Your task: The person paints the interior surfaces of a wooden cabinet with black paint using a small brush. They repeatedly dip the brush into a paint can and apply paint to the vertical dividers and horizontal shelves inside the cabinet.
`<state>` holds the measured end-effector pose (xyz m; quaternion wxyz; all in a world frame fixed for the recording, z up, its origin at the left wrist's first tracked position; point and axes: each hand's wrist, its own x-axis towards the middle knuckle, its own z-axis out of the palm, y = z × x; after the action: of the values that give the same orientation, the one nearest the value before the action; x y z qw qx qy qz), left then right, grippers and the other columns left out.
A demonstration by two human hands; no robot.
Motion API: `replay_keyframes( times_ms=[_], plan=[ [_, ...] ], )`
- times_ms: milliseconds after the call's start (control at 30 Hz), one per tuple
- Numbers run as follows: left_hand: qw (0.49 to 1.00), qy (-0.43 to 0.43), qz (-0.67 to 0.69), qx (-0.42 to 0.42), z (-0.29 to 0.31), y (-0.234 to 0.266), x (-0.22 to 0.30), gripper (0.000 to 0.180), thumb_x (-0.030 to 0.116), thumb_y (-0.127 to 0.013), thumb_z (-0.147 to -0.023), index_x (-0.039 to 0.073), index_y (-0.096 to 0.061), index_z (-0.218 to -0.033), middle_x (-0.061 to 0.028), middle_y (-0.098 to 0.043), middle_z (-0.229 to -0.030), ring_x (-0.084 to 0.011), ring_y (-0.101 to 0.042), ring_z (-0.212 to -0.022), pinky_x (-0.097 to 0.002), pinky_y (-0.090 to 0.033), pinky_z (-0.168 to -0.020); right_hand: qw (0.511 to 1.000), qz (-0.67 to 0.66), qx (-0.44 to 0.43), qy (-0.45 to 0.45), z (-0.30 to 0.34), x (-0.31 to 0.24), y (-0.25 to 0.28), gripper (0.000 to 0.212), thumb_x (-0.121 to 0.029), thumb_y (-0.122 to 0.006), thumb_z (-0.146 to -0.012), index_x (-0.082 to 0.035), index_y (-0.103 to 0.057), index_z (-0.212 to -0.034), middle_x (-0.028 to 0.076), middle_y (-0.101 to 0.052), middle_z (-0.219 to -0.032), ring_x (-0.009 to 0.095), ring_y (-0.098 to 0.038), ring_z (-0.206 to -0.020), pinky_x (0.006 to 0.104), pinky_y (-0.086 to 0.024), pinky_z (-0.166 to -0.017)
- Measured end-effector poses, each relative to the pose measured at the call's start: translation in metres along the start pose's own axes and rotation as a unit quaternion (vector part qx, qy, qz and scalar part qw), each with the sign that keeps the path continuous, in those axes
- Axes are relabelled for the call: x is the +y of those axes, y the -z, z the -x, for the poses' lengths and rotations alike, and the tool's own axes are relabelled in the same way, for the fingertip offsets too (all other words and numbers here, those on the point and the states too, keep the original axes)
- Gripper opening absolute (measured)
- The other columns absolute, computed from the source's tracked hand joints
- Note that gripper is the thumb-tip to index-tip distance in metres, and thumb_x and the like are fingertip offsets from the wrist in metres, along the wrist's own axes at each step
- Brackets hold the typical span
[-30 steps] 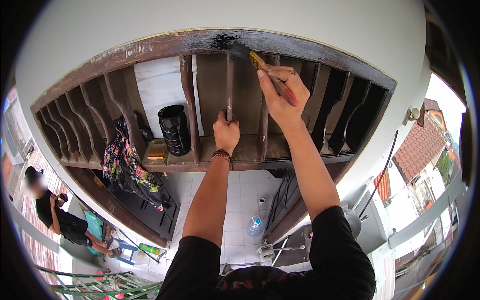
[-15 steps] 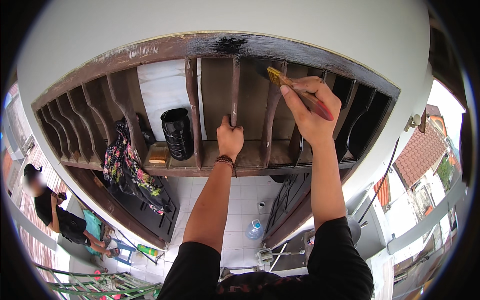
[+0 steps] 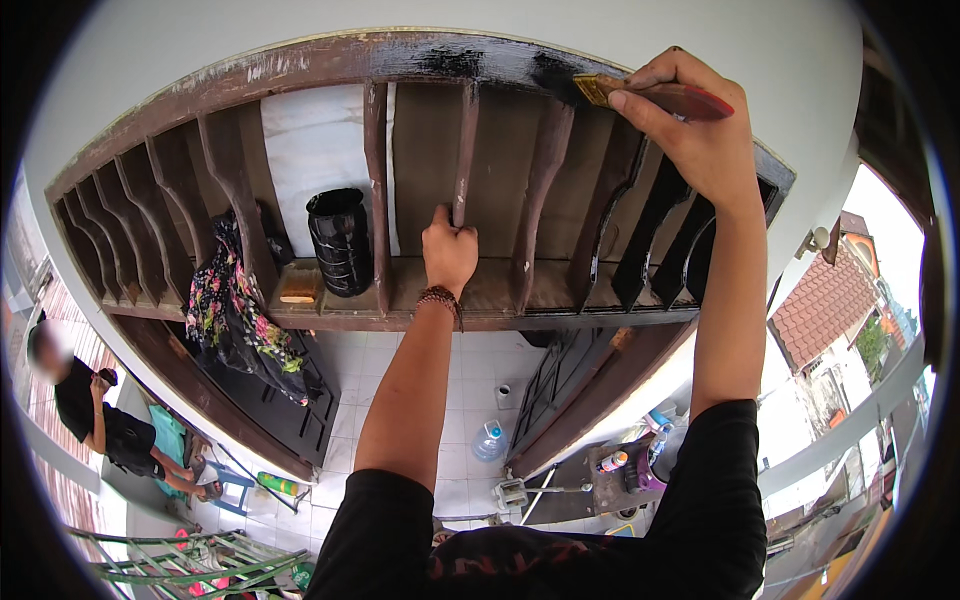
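My right hand [image 3: 690, 115] is closed around a paintbrush [image 3: 690, 100] with a red-tipped wooden handle. Its dark bristles touch the upper rail [image 3: 500, 57] of a brown wooden frame, where wet black paint covers part of the wood. My left hand [image 3: 449, 250] grips a thin upright slat [image 3: 467, 150] near its lower end. Left of that hand, a black paint-coated container [image 3: 338, 245] stands on the frame's ledge. Next to it lies a small block with a tan top [image 3: 301, 283]. Slats at the right end, such as this one [image 3: 650, 225], are black; those at the left are brown.
A floral cloth [image 3: 235, 320] hangs over the ledge at left. Far below on the tiled floor are a water bottle [image 3: 489, 441] and a cup [image 3: 504, 391]. Another person [image 3: 110, 420] stands at lower left near a green metal ladder-like frame [image 3: 200, 565].
My right hand has moved up and to the right, taking the paintbrush from beside a slat to the upper rail. My left hand keeps its grip on the slat; the view has shifted slightly.
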<state>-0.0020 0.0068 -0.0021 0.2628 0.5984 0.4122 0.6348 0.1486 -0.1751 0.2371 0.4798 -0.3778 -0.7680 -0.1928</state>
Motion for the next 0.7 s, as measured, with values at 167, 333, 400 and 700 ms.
replay_keyframes(
  times_ms=[167, 333, 400, 700],
  plan=[
    [0.999, 0.021, 0.021, -0.014, 0.006, -0.001, 0.007, 0.027, 0.003, -0.057, -0.078, -0.006, -0.060, -0.103, -0.0249, -0.067, -0.077, -0.0387, -0.068, -0.079, -0.0428, -0.052, -0.076, 0.998, 0.047, -0.047, 0.013, -0.002, 0.031, -0.007, 0.014, -0.007, -0.076, -0.084, -0.001, -0.066, -0.093, 0.006, -0.073, -0.087, 0.010, -0.068, -0.082, 0.0254, -0.053, -0.072],
    [1.000, -0.002, -0.007, -0.004, 0.004, 0.001, 0.002, 0.026, 0.004, -0.057, -0.078, -0.005, -0.060, -0.103, -0.0258, -0.067, -0.076, -0.0428, -0.068, -0.081, -0.0463, -0.052, -0.077, 0.993, -0.085, -0.071, -0.049, -0.003, 0.015, 0.014, 0.010, -0.006, -0.074, -0.086, -0.002, -0.068, -0.091, 0.006, -0.074, -0.095, 0.012, -0.069, -0.088, 0.0250, -0.055, -0.077],
    [1.000, 0.003, 0.007, -0.009, 0.005, -0.001, 0.003, 0.026, 0.004, -0.057, -0.078, -0.005, -0.060, -0.102, -0.0261, -0.067, -0.076, -0.0434, -0.067, -0.081, -0.0466, -0.052, -0.076, 0.990, -0.053, -0.130, 0.015, -0.015, 0.024, 0.005, 0.011, -0.004, -0.076, -0.082, -0.001, -0.068, -0.089, 0.007, -0.073, -0.096, 0.013, -0.069, -0.088, 0.0262, -0.054, -0.078],
    [1.000, 0.000, 0.011, 0.003, 0.003, -0.001, 0.003, 0.027, 0.005, -0.058, -0.077, -0.005, -0.060, -0.102, -0.0260, -0.067, -0.076, -0.0442, -0.067, -0.081, -0.0471, -0.051, -0.076, 0.995, 0.015, -0.101, -0.006, -0.028, 0.055, 0.030, 0.011, -0.007, -0.078, -0.079, -0.004, -0.069, -0.087, 0.004, -0.074, -0.090, 0.013, -0.068, -0.083, 0.0271, -0.052, -0.075]
  ],
)
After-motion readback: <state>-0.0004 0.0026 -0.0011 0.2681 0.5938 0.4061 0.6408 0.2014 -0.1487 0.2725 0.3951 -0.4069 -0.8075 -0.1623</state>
